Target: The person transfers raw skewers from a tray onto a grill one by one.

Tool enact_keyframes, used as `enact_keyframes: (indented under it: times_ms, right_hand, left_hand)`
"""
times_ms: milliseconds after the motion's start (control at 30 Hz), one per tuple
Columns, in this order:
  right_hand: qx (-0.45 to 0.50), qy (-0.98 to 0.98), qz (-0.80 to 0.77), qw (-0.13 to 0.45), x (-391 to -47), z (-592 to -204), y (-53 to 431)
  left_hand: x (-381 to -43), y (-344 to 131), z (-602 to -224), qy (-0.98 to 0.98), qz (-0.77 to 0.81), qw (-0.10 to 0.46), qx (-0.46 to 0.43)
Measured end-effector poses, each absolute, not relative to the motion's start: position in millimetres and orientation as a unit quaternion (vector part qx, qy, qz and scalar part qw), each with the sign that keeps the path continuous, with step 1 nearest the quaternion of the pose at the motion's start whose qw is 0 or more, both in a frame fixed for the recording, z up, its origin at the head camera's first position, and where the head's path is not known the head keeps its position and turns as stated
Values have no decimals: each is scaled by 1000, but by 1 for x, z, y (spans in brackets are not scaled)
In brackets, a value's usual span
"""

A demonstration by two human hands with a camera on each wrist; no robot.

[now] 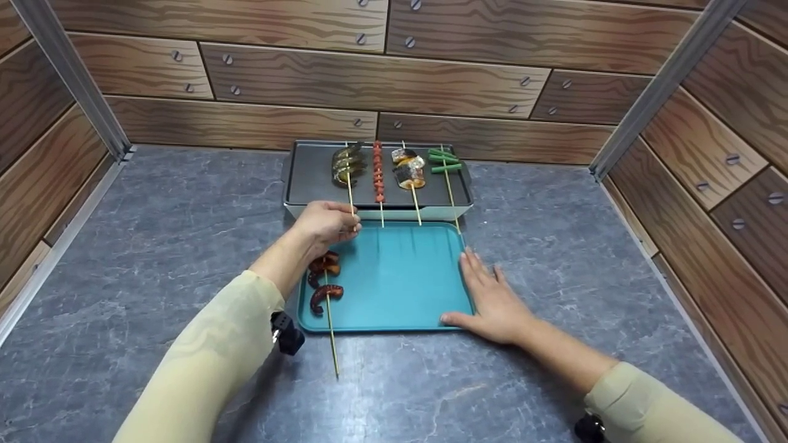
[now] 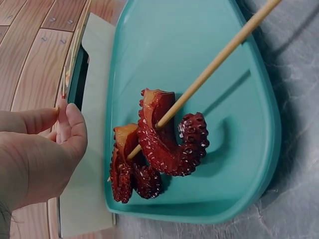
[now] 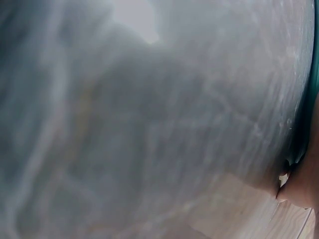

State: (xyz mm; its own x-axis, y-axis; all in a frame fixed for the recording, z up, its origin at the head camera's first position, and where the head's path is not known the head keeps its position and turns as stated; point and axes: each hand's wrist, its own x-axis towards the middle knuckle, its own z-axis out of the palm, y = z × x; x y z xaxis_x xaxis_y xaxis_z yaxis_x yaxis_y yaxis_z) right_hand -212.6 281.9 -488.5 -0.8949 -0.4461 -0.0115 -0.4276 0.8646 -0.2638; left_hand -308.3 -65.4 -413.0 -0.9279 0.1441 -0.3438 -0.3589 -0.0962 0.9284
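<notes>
My left hand [image 1: 326, 225] pinches the lower end of a wooden skewer [image 1: 351, 192] between thumb and fingers. Dark, yellowish-brown ridged pieces [image 1: 348, 166] are threaded on that skewer, over the left half of a black griddle plate [image 1: 311, 175]. Below the left hand, a skewer of red octopus tentacles [image 2: 167, 142] lies along the left side of a teal tray [image 1: 400, 277], its stick reaching past the front rim. With fingers extended, my right hand [image 1: 495, 304] rests at the tray's right edge, thumb over the front right corner. The right wrist view shows mostly blurred tabletop.
Right of the held skewer, the griddle carries a skewer of small red pieces [image 1: 378, 172], one of silvery and orange chunks [image 1: 409, 169] and one of green stalks [image 1: 444, 161]. Their sticks overhang the front toward the tray. Wood-patterned walls [image 1: 369, 74] enclose the grey marbled table [image 1: 209, 203].
</notes>
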Motion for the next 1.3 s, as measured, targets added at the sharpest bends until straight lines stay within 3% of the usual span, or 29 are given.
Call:
enact_keyframes:
  times_ms: [733, 1300]
  right_hand:
    - [-222, 965, -128, 47, -213, -488, 281]
    - [-226, 963, -136, 48, -213, -487, 281]
  left_hand:
    - [-284, -88, -402, 662, 718, 184, -111]
    - [-199, -120, -385, 662, 716, 212, -57]
